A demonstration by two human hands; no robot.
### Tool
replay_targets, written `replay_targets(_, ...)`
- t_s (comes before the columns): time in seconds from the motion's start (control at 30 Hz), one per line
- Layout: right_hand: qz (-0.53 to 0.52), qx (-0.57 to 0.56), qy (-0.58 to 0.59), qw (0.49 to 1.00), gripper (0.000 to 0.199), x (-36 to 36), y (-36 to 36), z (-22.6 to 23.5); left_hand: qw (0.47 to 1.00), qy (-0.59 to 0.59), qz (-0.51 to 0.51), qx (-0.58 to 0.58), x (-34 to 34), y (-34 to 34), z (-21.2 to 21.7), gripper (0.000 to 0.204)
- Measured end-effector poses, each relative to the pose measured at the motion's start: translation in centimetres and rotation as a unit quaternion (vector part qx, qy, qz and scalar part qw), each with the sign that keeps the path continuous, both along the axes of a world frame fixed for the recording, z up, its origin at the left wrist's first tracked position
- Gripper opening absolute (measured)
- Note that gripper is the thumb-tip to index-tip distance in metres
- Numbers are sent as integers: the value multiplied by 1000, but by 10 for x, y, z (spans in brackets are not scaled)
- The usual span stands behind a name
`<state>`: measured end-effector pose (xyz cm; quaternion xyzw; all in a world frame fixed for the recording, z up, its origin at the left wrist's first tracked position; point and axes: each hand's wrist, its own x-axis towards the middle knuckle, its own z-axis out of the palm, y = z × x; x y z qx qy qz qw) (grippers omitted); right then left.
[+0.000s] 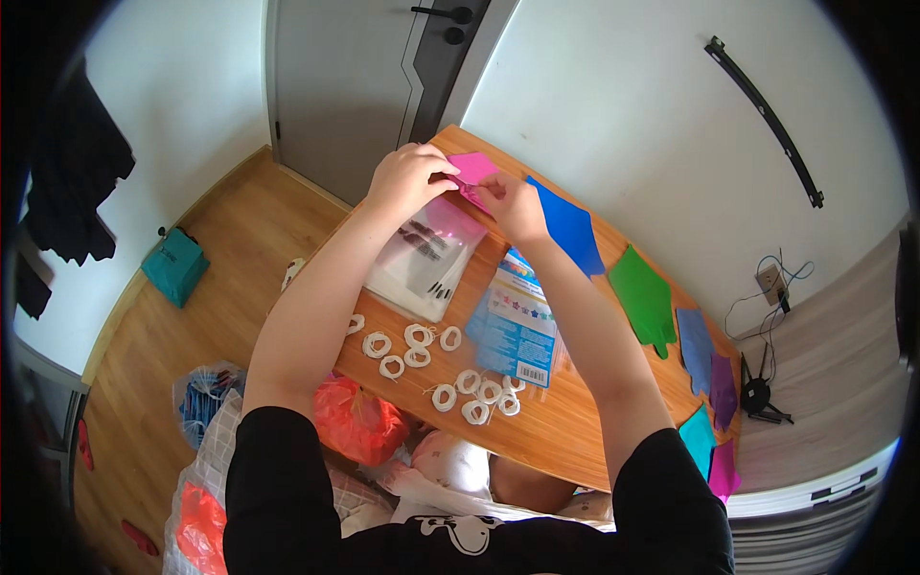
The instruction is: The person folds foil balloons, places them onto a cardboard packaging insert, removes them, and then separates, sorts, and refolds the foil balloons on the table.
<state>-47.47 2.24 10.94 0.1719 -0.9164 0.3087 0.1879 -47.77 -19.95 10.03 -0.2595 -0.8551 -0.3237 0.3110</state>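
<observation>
At the far end of the wooden table, my left hand [414, 178] and my right hand [515, 203] are close together, fingers pinched. Between them is a small, crumpled magenta piece [470, 192] of thin, sheet-like material, partly hidden by the fingers. A pink sheet [473, 167] lies just beyond it. Nearer than my left hand rests a stack of clear plastic bags [412, 273] with dark print. Blue printed packaging [517, 331] with a barcode lies under my right forearm's inner side.
Several white string coils [418, 335] are scattered along the table's [565, 436] near side. Blue [567, 230], green [644, 299] and teal [699, 439] sheets line its wall side. A red plastic bag [359, 422] sits below the near edge. A black router [758, 395] with cables stands at right.
</observation>
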Motion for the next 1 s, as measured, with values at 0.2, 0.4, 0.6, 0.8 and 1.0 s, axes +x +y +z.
replay_targets(0.2, 20, -42, -93, 995, 19, -2, 5, 18, 995, 84, -21, 45, -3, 3, -3, 19)
replay_targets(0.4, 93, -105, -132, 981, 18, -12, 11, 33, 989, 143, 4, 43, -8, 4, -1, 13)
replay_targets(0.6, 57, -86, -117, 988, 20, -17, -2, 37, 978, 187, 70, 51, -3, 8, -1, 12)
replay_targets(0.8, -97, -149, 46, 983, 23, -39, 6, 33, 986, 114, 105, 56, -5, -5, -4, 11)
replay_targets(1.0, -226, -370, 129, 892, 27, -81, 94, 80, 992, -9, 70, 101, -9, 2, 0, 11)
